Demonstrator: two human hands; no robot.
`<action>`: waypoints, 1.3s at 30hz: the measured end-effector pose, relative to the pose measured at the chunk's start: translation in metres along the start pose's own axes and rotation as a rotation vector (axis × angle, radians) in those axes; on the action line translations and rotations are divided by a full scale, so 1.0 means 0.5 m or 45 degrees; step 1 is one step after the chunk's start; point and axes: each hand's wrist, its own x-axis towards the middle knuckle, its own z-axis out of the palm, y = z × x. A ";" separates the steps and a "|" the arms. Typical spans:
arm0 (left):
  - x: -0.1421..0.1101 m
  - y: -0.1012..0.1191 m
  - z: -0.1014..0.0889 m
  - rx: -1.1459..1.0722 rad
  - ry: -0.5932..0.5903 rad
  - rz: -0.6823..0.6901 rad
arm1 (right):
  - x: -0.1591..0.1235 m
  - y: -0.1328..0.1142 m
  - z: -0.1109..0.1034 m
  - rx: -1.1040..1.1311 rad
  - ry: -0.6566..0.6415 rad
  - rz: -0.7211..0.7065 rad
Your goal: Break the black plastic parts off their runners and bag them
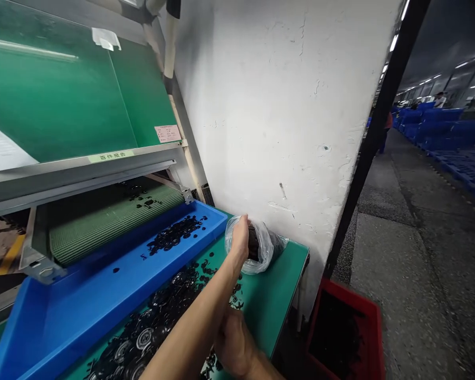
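My left hand [239,238] reaches across the green table [277,295] and is closed on a clear plastic bag [263,248] with dark contents, which lies at the table's far right corner against the white wall. My right hand [233,344] rests low on the table beside a spread of small black ring-shaped parts [150,327]. Its fingers are hidden under my left forearm.
A long blue tray [83,306] holding several black parts [174,233] sits under a green ribbed conveyor belt [106,216]. A red crate [364,322] stands on the floor right of the table. Blue crates [443,129] line the far aisle, where a person stands.
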 end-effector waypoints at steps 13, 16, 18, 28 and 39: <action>-0.079 -0.018 -0.192 0.743 0.161 0.173 | 0.008 0.029 0.006 0.282 0.041 0.326; -0.067 -0.034 -0.191 0.811 0.063 0.084 | 0.004 0.029 0.010 0.212 -0.011 0.236; -0.054 -0.033 -0.176 0.803 -0.023 0.032 | 0.003 0.031 0.012 0.204 -0.016 0.204; -0.058 -0.006 -0.206 0.651 -0.099 0.010 | 0.010 0.041 0.018 0.419 0.106 0.300; -0.335 -0.084 -0.349 0.461 -0.053 0.049 | -0.006 0.027 -0.009 0.696 0.074 0.465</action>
